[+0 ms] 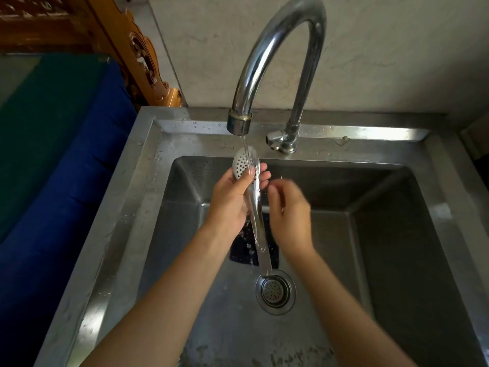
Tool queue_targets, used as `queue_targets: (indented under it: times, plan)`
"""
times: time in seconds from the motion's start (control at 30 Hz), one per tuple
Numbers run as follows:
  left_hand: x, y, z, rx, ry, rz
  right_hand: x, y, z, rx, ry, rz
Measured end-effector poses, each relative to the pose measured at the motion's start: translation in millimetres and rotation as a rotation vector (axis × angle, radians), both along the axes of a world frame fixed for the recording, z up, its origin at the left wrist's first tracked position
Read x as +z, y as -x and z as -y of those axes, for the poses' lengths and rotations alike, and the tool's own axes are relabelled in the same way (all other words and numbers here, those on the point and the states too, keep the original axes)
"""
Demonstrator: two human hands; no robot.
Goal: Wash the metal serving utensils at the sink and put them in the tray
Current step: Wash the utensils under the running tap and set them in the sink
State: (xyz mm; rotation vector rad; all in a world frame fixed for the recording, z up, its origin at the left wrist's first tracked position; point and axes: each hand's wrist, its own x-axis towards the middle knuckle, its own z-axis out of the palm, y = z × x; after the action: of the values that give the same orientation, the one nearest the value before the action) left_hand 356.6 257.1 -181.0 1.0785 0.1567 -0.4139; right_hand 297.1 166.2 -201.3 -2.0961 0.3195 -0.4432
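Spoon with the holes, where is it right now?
In the head view's middle, the left hand holds the spoon under the running faucet, above the sink.

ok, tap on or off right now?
On. A thin stream falls from the faucet onto the perforated head of the slotted spoon that the left hand holds over the sink.

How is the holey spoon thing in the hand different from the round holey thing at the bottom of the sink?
The perforated utensil has a long handle; the drain strainer is round with none. The left hand holds the utensil up under running water; the strainer sits in the floor of the sink. Both are metal with many small holes.
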Motion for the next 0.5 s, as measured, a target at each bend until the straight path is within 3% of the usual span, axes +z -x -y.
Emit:
queue_targets:
  times: [0.13,0.23,0.37,0.43,0.5]
  plan:
    - [1,8,5,0.001,-0.083,0.006,-6,9,-27,0.064,-0.191,-0.130]
    - [-1,19,6,-0.020,-0.126,-0.037,6,-13,-24,0.006,-0.303,-0.105]
    - [2,19,3,-0.015,-0.136,-0.020,13,-35,-21,-0.064,-0.280,-0.120]
    - [4,10,2,0.047,-0.242,0.052,11,-35,-26,-0.049,-0.276,-0.141]
    - [5,2,2,0.078,-0.464,0.190,9,-31,-32,-0.065,-0.286,-0.133]
